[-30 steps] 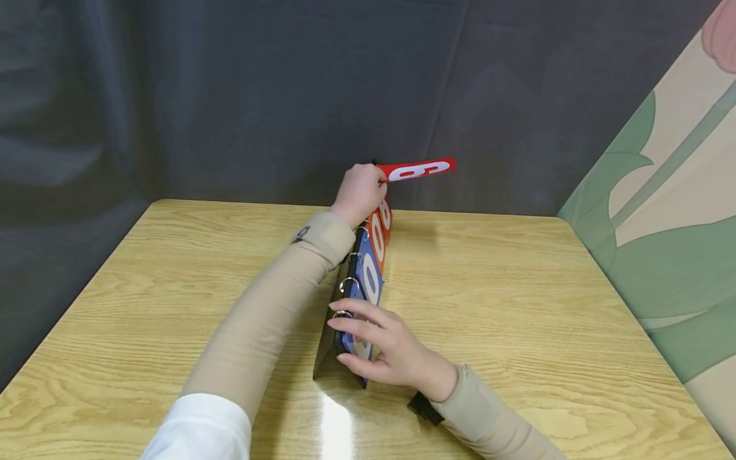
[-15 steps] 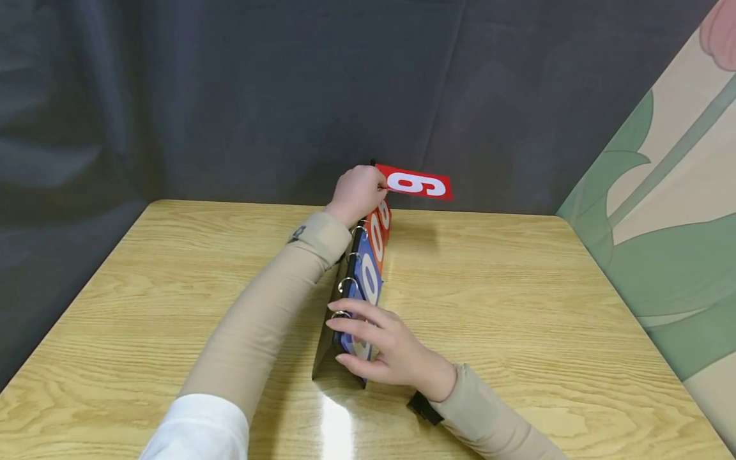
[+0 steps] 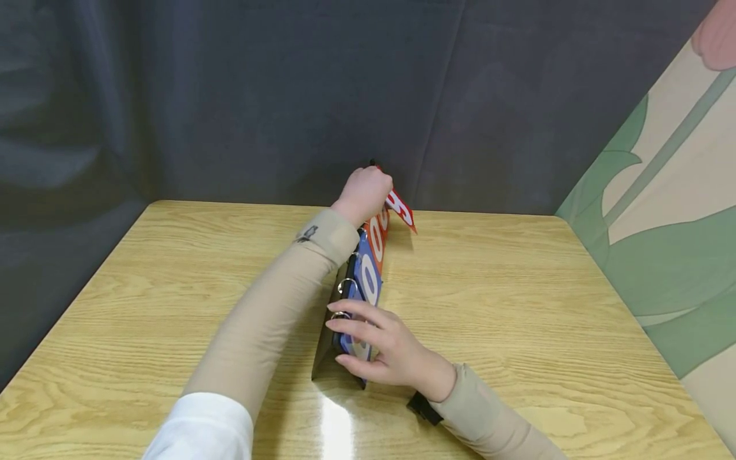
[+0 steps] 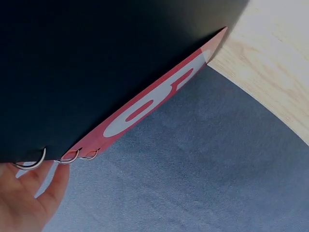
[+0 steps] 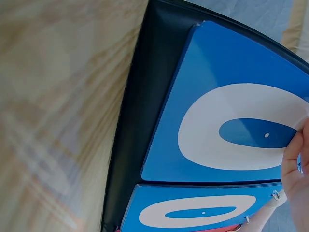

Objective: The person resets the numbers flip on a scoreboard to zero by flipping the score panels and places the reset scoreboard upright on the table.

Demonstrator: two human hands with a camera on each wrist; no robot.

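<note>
1. The scoreboard [image 3: 359, 287] stands mid-surface [image 3: 517, 319], running from 6 o'clock toward 12 o'clock.
2. The left hand [image 3: 363, 191], at the 12 o'clock end, curls round the red card [image 3: 401, 209], which is tilted partway down. Best to ease it flat on its rings [image 4: 77, 155].
3. The right hand [image 3: 382, 348], fingers straight, presses the blue cards [image 5: 231, 130] at the 6 o'clock end; firm pressure should stop the stand tipping.

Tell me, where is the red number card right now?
In the head view, the red number card hangs at the scoreboard's far end, just right of the left hand, near the dark curtain.
</note>
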